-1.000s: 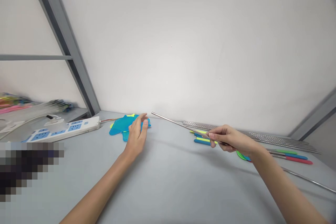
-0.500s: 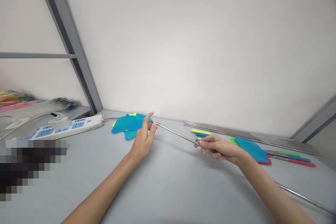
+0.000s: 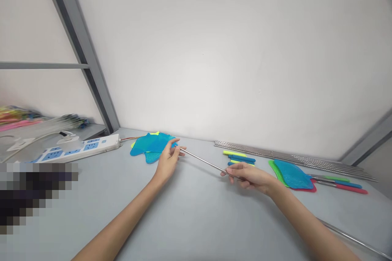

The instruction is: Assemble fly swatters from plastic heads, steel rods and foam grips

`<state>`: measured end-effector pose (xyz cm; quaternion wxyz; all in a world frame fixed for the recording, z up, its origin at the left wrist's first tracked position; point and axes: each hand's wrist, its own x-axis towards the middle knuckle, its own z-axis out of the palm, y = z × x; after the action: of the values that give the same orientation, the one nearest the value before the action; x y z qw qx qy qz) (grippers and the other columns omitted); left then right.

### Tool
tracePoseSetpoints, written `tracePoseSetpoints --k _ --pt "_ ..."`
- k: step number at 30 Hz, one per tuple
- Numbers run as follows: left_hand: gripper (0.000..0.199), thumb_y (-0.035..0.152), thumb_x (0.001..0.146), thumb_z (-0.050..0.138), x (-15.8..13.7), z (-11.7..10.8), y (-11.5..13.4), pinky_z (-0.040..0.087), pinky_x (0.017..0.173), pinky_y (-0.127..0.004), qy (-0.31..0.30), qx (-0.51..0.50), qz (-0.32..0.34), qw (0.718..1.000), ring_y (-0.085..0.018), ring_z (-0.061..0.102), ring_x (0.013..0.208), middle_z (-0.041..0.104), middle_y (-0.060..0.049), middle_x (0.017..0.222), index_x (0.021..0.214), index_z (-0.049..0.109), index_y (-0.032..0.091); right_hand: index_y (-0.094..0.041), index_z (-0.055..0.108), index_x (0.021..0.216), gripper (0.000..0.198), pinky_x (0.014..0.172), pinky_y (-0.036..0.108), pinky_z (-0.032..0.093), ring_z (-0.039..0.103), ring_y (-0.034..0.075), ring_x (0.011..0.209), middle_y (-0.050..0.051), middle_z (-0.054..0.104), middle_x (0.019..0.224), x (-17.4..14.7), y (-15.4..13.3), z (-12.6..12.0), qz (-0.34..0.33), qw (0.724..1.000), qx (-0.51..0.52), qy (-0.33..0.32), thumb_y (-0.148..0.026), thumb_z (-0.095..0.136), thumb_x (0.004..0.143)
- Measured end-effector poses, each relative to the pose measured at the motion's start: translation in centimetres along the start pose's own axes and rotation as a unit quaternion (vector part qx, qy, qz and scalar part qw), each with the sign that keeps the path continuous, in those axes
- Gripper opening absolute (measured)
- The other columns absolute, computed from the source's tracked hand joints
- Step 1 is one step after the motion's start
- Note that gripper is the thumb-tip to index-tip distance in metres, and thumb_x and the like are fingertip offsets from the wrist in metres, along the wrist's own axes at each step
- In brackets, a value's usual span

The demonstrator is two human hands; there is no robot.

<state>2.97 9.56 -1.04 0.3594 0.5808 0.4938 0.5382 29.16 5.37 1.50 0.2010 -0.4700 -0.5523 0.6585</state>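
Observation:
A thin metal rod (image 3: pixel 203 160) slants down to the right between my hands, clear of the table in that stretch. My left hand (image 3: pixel 168 162) pinches its left end, with some fingers extended past it. Further along, my right hand (image 3: pixel 248 177) grips the rod between thumb and fingers, and the rod passes beneath my right forearm to a lower-right stretch (image 3: pixel 352 236). Close by my left hand lie blue fly swatter heads (image 3: pixel 147 145), with yellow-green edges showing underneath. Behind my right hand are several blue and yellow handle sleeves (image 3: pixel 241 158), partly covered by it.
Along the wall lies a bundle of metal rods (image 3: pixel 290 158). Fly swatters with blue, green and red heads (image 3: pixel 294 175) rest at the right. A white power strip (image 3: pixel 101 144) with plugs and cables stands at the left, before a grey metal frame (image 3: pixel 82 49).
My right hand has moved slightly left with the rod, uncovering more of the handle sleeves. My left hand's raised index finger has come down toward the rod's end.

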Motion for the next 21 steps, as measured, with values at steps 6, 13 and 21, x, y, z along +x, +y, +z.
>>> tracePoseSetpoints --k 6,13,21 --pt "0.045 0.03 0.072 0.048 -0.2 0.4 0.0 0.042 0.056 -0.026 0.038 -0.112 -0.117 0.986 -0.014 0.059 0.065 0.061 -0.008 0.087 0.114 0.031 0.022 -0.016 0.056 0.083 0.028 0.033 0.017 0.011 0.023 0.0 0.038 0.001 0.049 0.071 0.9 1.0 0.2 0.009 1.0 0.011 -0.02 -0.04 0.051 0.07" --pt "0.039 0.024 0.069 0.055 -0.2 0.3 -0.5 0.044 0.052 -0.023 0.057 -0.206 -0.185 0.959 -0.013 0.06 0.064 0.06 -0.01 0.092 0.103 0.039 0.019 -0.016 0.056 0.088 0.032 0.033 0.017 0.012 0.026 0.0 0.036 0.001 0.048 0.068 1.4 1.5 0.3 0.009 0.999 0.023 -0.031 -0.042 0.048 0.071" --pt "0.025 0.025 0.066 0.059 0.0 -0.1 -0.9 0.043 0.051 -0.021 0.052 -0.237 -0.2 0.949 -0.012 0.059 0.064 0.059 -0.01 0.097 0.087 0.05 0.016 -0.017 0.054 0.088 0.033 0.033 0.017 0.015 0.027 0.0 0.037 0.0 0.049 0.069 1.4 1.6 0.2 0.005 0.999 0.029 -0.028 -0.044 0.048 0.071"
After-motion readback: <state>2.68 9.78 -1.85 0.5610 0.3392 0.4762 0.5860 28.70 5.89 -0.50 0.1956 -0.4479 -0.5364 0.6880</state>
